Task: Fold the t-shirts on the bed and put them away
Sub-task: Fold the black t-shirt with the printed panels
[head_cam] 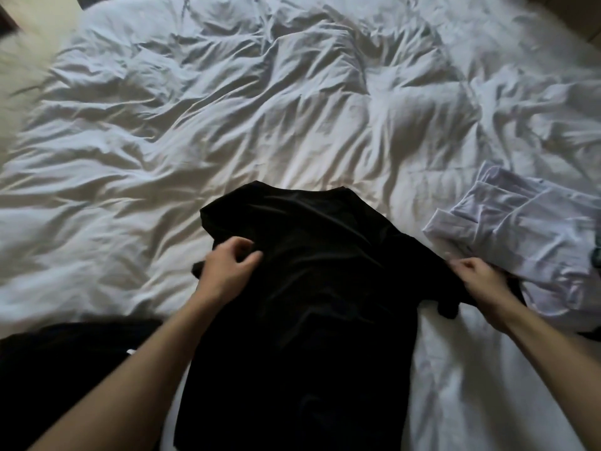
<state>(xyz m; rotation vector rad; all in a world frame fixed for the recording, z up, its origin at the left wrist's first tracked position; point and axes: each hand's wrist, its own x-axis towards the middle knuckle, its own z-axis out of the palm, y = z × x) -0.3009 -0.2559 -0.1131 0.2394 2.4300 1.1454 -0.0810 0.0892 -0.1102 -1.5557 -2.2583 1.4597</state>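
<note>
Black shirt (302,288) spread on rumpled white duvet (227,125), near centre of the bed, collar end far, hem running off the near edge of view. Left hand (227,268) on the shirt's left side, fingers curled and pinching a fold of the dark cloth. Right hand (478,281) at the shirt's right sleeve, fingers closed on its edge, though blur makes the exact grip hard to read. Pale garment (527,236) lying crumpled just right of the shirt, touching the sleeve, partly cut off at right. More dark cloth (65,369) near left, half hidden behind the left forearm, kind unclear. Far corners of the scene blurred; small dark-green scrap at the right edge too cropped to identify.
</note>
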